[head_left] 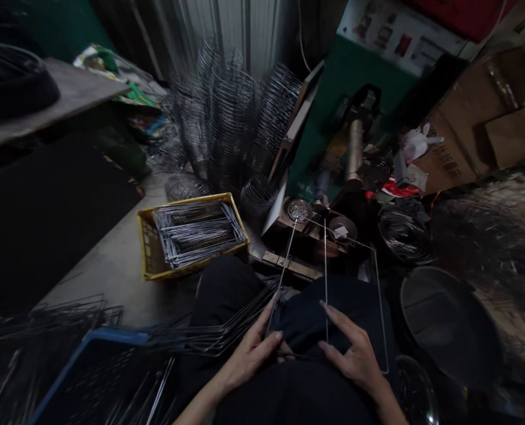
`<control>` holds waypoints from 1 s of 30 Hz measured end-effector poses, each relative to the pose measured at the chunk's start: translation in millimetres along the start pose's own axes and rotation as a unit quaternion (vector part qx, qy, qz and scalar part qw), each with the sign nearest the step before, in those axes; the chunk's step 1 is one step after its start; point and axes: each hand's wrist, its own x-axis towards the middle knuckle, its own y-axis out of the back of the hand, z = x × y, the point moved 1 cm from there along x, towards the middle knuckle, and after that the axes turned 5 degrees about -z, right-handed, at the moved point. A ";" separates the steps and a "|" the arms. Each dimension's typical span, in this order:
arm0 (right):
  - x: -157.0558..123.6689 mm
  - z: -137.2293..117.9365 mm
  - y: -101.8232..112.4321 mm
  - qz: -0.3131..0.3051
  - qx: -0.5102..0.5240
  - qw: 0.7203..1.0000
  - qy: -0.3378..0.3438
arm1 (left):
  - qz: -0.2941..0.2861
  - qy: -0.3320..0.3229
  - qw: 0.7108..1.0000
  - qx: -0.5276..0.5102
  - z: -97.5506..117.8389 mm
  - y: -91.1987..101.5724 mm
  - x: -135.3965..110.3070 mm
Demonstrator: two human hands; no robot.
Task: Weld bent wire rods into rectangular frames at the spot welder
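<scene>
A thin rectangular wire frame (380, 295) rests over my lap, its far end reaching a small workstation. My left hand (251, 351) pinches the frame's left rod near its close end, fingers closed on the wire. My right hand (355, 351) grips the frame's near crossbar, with its fingers partly stretched along the middle rod (325, 277). A round metal fixture (298, 209) sits on the workstation at the far tips of the rods.
A yellow crate (149, 260) of bent wire frames stands on the floor to the left. A blue bin (89, 348) with more wire pieces sits at my near left. Stacks of wire coils (227, 118), a green machine (337, 106) and a dark tub (443, 319) surround me.
</scene>
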 end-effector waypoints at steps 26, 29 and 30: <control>11.5 -3.2 -8.3 -0.055 0.018 0.998 0.004 | -0.037 0.060 0.997 -0.018 -0.2 4.0 5.4; 11.8 -3.7 -8.0 -0.056 0.015 0.998 0.007 | -0.041 0.062 0.997 -0.018 -0.3 4.1 6.4; 11.9 -3.9 -7.7 -0.054 0.012 0.998 0.008 | -0.040 0.062 0.997 -0.019 -0.4 4.2 6.4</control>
